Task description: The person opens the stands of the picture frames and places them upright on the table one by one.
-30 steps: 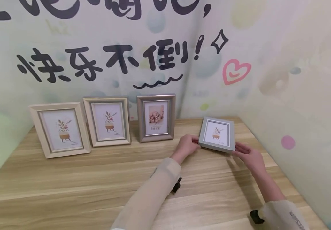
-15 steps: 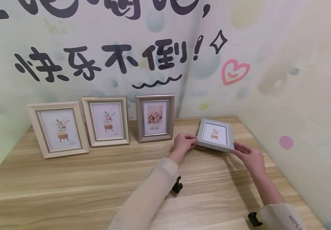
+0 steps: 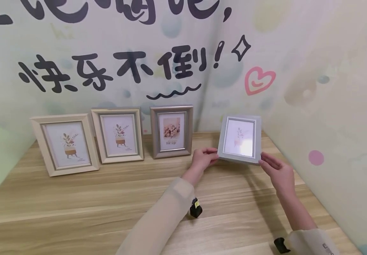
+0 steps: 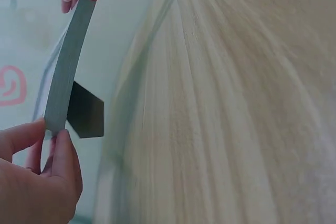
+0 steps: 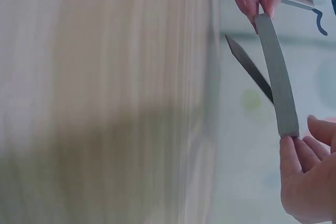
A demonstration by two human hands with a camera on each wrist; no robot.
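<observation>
A grey-blue picture frame leans back between my two hands over the back right of the table, glare across its glass. In the head view my left hand pinches its lower left corner and my right hand holds the lower right one. The left wrist view shows the left thumb and fingers on either side of the frame's edge. Behind the frame its dark support leg sticks out at an angle. Fingers of the right hand touch the frame's end in the right wrist view.
Three picture frames stand in a row along the back: a cream one, a cream-and-gold one and a brownish-silver one. The wooden table meets a printed back wall and a right side wall.
The grey-blue picture frame has tilted up from lying nearly flat to a steeper lean, its top edge rising. Glare now covers its picture. Both hands keep their hold on its lower corners.
</observation>
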